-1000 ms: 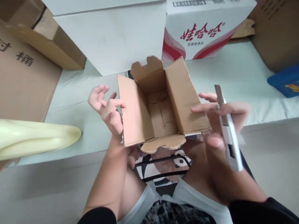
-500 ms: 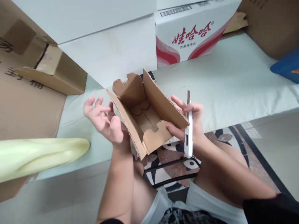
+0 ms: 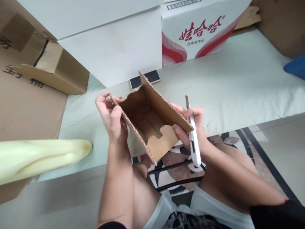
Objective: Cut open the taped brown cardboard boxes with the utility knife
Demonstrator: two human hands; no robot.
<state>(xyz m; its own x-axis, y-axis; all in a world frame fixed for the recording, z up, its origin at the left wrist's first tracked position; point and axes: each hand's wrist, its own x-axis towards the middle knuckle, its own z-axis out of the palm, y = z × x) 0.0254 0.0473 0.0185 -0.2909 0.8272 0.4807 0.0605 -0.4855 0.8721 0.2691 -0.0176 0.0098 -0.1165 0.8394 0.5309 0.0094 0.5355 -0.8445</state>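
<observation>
A small open cardboard box is tilted up in front of me, its inside showing and a notched flap at its near end. My left hand pinches the box's left wall, thumb inside the edge and fingers behind it. My right hand grips the right wall near its front corner, and between its fingers also holds a white utility knife. The metal blade of the knife sticks out and points away from me, beside the box's right wall.
A dark-screened phone lies on the pale green cloth surface behind the box. White cartons and a red-lettered carton stand at the back. Brown cardboard boxes and a pale yellow smooth object are at left.
My left hand, spread beside the box before, has closed on its left wall. The box has tilted a little, and more of the phone behind it shows. The knife stays in my right hand.
</observation>
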